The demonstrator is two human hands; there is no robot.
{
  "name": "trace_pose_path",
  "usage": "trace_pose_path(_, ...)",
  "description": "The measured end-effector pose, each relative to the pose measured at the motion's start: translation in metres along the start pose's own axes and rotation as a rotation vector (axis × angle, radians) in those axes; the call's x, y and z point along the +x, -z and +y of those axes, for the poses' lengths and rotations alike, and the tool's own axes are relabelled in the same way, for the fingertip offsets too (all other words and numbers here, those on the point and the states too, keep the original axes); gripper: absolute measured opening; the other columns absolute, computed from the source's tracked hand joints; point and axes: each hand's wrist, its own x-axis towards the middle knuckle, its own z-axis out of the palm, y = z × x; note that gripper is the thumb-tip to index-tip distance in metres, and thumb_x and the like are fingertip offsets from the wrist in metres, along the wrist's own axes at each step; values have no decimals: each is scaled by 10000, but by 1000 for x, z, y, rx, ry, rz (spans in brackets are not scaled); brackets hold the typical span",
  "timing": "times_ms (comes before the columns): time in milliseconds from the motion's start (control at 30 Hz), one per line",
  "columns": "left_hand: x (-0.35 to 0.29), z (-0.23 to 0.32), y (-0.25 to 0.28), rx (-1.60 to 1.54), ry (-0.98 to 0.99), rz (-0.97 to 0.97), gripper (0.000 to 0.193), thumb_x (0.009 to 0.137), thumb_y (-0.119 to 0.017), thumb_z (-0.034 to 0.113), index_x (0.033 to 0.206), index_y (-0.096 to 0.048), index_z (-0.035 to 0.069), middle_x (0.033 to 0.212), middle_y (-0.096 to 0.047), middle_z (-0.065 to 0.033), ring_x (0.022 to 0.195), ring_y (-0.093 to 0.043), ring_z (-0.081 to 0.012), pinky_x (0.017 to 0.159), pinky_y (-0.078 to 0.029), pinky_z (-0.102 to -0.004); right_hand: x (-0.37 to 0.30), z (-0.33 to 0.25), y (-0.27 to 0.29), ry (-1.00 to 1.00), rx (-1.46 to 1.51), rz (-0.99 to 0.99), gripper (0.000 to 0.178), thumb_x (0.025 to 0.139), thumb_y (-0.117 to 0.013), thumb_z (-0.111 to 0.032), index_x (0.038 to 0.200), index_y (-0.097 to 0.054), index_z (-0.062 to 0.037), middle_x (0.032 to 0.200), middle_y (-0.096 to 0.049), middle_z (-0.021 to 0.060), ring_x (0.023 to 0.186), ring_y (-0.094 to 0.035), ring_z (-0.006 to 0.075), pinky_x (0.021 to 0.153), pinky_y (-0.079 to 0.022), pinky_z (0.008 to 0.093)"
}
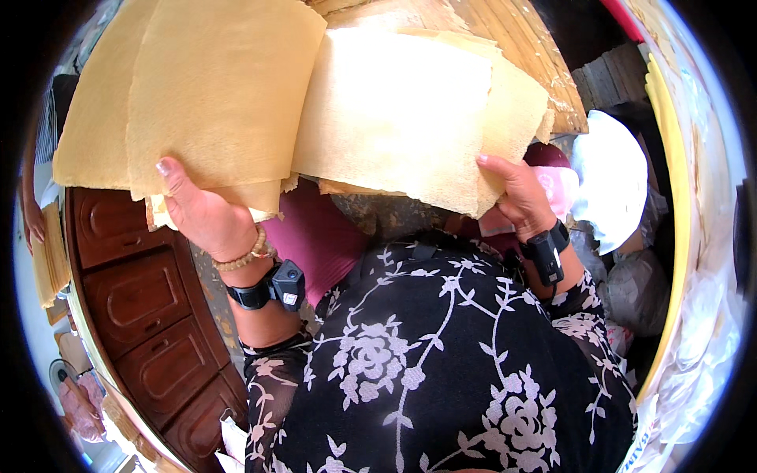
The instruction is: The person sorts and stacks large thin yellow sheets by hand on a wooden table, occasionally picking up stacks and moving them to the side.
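Note:
My left hand (203, 214) grips a stack of thin tan sheets (213, 102) with uneven, rough edges, the thumb on top and the fingers hidden beneath. My right hand (520, 195) holds the near right corner of a second stack of pale sheets (394, 118), thumb above and fingers below. The two stacks meet in the middle, the left one lapping over the right. Strong light washes out the right stack's surface. Both are raised at the near edge of a wooden table (544, 59), and I cannot tell how far they rest on it.
Dark red panelled cabinets (150, 284) stand at the left, with more tan sheets (49, 256) beside another person's hand (33, 221). At the right are a white bundle (611, 177), grey plastic bags (639, 292) and a yellow edge (670, 236).

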Motion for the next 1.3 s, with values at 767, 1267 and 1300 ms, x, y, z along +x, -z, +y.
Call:
trace_pose_path(767, 26, 75, 18, 121, -542, 118, 496, 1032, -450, 326, 1293, -499, -94, 1259, -580, -180, 1066, -607, -270, 916, -513, -373, 5, -22, 39, -34, 115, 68, 440, 868, -650, -53, 1258, -510, 93, 1171, -632, 174, 1023, -661, 274, 880, -569, 395)
trace_pose_path(1267, 17, 66, 6, 130, -630, 23, 459, 971, -612, 247, 1259, -556, -105, 1214, -629, -164, 1031, -616, -207, 872, -514, -291, 3, -70, 9, 117, 58, -43, 489, 855, -702, -87, 1273, -511, 84, 1187, -633, 184, 1030, -663, 264, 917, -550, 372)
trace_pose_path(1300, 23, 67, 10, 125, -655, 22, 444, 952, -647, 273, 1225, -602, -74, 1190, -645, -132, 1004, -605, -188, 875, -495, -275, 1, -74, 9, 161, 31, -46, 491, 859, -699, -93, 1274, -508, 85, 1187, -633, 185, 1029, -663, 266, 914, -553, 374)
